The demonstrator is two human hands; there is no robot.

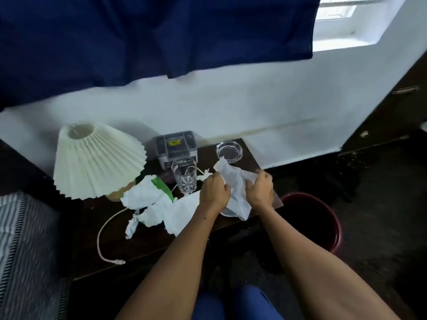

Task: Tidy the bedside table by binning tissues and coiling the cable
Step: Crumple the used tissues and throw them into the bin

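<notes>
I had both hands on one tissue (235, 181), left hand (213, 192) and right hand (260, 189) each pinching a side, just right of the glass (184, 179). The red bin (312, 218) sat farther right, so my right hand was nearer. Three or four more tissues (159, 204), hard to separate, lay left of the glass, one cable (104, 229) looping beyond.
</notes>
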